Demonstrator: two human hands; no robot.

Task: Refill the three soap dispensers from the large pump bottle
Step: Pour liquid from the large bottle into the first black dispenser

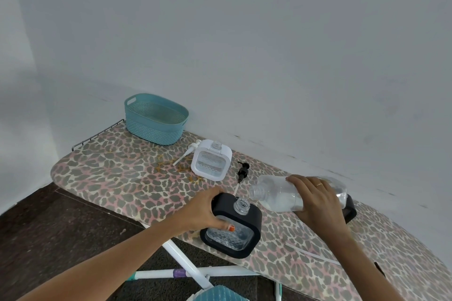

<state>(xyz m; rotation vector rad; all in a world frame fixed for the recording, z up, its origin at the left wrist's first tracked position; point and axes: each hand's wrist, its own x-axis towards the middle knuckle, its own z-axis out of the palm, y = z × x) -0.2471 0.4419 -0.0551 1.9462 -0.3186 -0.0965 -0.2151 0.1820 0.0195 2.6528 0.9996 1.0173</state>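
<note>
Soap-refilling things are spread along a leopard-print ironing board [117, 173] set against a pale wall. At the far left end stands a teal woven-look plastic basket [155, 118]. Right of it a white pump head with its tube [187, 154] lies flat on the cover, just beside a white-framed square clear soap dispenser [211, 160] whose neck is uncapped. A black pump head with its tube [242, 173] lies a little nearer and to the right. At the near edge, the left hand [205, 210] is wrapped around the left side of a black-framed square clear soap dispenser [234, 227], also uncapped. The right hand [315, 200] is closed over a large clear plastic bottle with white liquid [281, 194], tipped almost level, its open mouth just above and right of that dispenser's neck. Behind this hand another black-framed dispenser [351, 208] is partly hidden.
</note>
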